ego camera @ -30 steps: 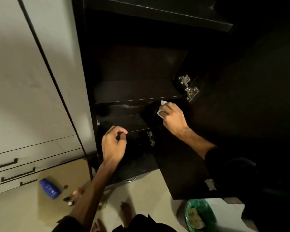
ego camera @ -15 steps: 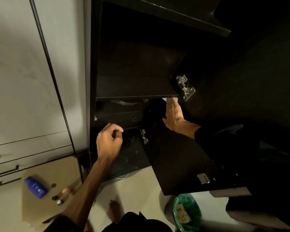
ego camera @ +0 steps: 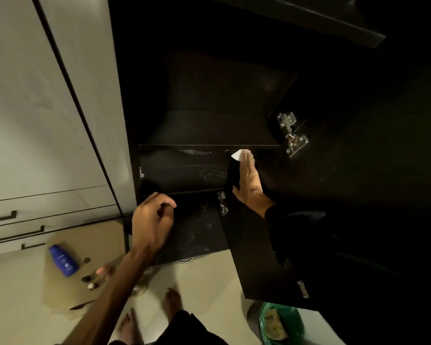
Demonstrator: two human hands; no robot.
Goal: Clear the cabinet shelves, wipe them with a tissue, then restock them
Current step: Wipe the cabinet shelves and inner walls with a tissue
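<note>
The dark cabinet stands open, with bare shelves: an upper shelf [ego camera: 209, 135], a middle shelf [ego camera: 184, 175] showing smear marks, and a lower one [ego camera: 197, 232]. My right hand [ego camera: 248, 180] reaches into the right end of the middle shelf. Its fingers lie straight and press a white tissue [ego camera: 237, 154] against the dark surface there; only a corner of the tissue shows past the fingertips. My left hand [ego camera: 151, 220] hovers in front of the lower shelf's edge, fingers loosely curled, holding nothing.
The cabinet door [ego camera: 259, 270] hangs open to the right on metal hinges [ego camera: 292, 135]. On the floor at left, a cardboard sheet [ego camera: 85, 240] carries a blue bottle [ego camera: 62, 260] and small items. A green bag [ego camera: 281, 322] sits below the door. White drawers [ego camera: 35, 220] stand left.
My right hand went from a curled grip on the tissue to a flat palm pressed at the shelf's right end. The left hand stayed almost still.
</note>
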